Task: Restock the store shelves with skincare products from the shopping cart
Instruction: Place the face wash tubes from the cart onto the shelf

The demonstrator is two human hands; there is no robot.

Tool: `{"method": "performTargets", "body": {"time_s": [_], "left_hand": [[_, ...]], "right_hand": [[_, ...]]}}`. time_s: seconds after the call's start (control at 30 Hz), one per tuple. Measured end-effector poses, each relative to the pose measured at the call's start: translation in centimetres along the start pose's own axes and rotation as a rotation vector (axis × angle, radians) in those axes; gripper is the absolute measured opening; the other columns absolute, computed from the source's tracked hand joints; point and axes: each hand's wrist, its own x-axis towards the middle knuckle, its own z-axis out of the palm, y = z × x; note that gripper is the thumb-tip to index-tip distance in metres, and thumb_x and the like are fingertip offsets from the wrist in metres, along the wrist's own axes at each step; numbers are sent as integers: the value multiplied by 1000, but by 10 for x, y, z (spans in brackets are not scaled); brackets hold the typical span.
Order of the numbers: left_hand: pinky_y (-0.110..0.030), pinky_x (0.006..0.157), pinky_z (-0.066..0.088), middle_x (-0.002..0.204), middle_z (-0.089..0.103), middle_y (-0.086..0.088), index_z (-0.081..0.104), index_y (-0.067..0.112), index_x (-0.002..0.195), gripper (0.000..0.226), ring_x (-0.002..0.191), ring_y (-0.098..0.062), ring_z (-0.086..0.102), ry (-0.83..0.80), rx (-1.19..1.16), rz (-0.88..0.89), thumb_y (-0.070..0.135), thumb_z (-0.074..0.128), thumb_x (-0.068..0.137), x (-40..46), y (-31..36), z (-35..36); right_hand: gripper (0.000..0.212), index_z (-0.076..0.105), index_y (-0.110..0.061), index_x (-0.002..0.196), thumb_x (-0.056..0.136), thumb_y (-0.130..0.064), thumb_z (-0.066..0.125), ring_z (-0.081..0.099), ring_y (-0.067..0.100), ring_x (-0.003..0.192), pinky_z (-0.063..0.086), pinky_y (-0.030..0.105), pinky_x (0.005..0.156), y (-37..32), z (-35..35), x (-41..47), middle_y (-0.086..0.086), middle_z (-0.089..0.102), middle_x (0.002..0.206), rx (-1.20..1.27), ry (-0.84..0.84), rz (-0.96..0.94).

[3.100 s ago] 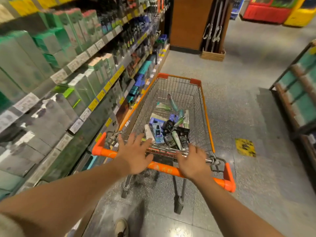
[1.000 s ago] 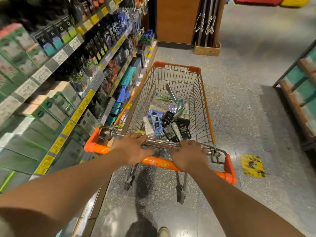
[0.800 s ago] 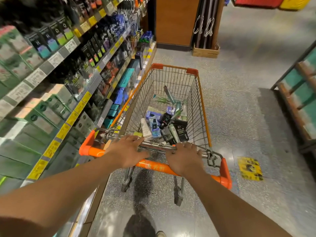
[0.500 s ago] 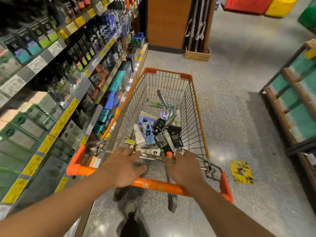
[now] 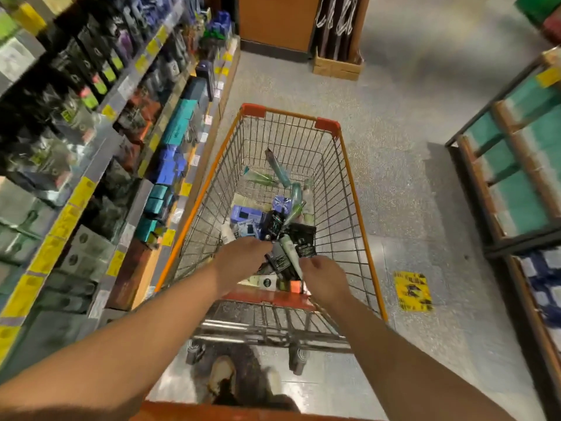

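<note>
We see one shopping cart (image 5: 358, 208) with a heap of skincare products (image 5: 273, 226) near its handle end. Our two hands have left the handle: left hand (image 5: 239, 259) and right hand (image 5: 323, 276) now reach into the heap, fingers curled; we cannot tell what they hold.

the silver wire shopping cart (image 5: 343, 189) has an orange rim with red corner caps, and in it lie blue boxes (image 5: 246, 214), black boxes with pale print (image 5: 301, 238) and teal-green tubes (image 5: 277, 171). the grey shelves (image 5: 100, 153) carry yellow price tags (image 5: 82, 191) and rows of teal, blue, black and green packs, over a speckled grey floor (image 5: 394, 95) with a yellow-and-black sticker (image 5: 413, 291).
</note>
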Motion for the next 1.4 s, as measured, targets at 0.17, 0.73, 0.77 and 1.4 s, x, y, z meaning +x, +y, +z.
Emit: {"method": "performTargets", "body": {"time_s": [0.17, 0.73, 0.77, 1.4], "left_hand": [[-38, 84, 45, 106, 68, 1, 62, 19, 111, 23, 90, -22, 57, 21, -297, -216, 39, 51, 105, 65, 11, 10], [-34, 71, 51, 100, 77, -7, 72, 15, 100, 23, 83, -24, 66, 220, -530, -574, 35, 60, 100, 207, -59, 22], [-32, 68, 51, 99, 77, -7, 72, 15, 101, 22, 81, -23, 66, 225, -521, -576, 34, 62, 98, 209, -62, 21], [-33, 75, 56, 102, 73, -2, 65, 17, 115, 18, 86, -22, 66, 193, -480, -433, 28, 57, 103, 200, -8, 21]], "right_hand": [[35, 67, -16, 77, 94, -45, 55, 71, 31, 79, 59, 47, 73, -7, 10, 76, 9, 74, 83, 240, 27, 177], [45, 72, -7, 92, 92, -51, 65, 68, 33, 77, 54, 36, 62, 26, 118, 331, 13, 71, 89, 233, 19, 312], [44, 69, -5, 93, 93, -50, 66, 67, 30, 71, 48, 30, 55, 26, 119, 335, 11, 70, 85, 232, 17, 324], [53, 66, -2, 109, 107, -48, 41, 63, 28, 76, 48, 38, 64, -16, 109, 254, 14, 68, 92, 587, 107, 321]]}}
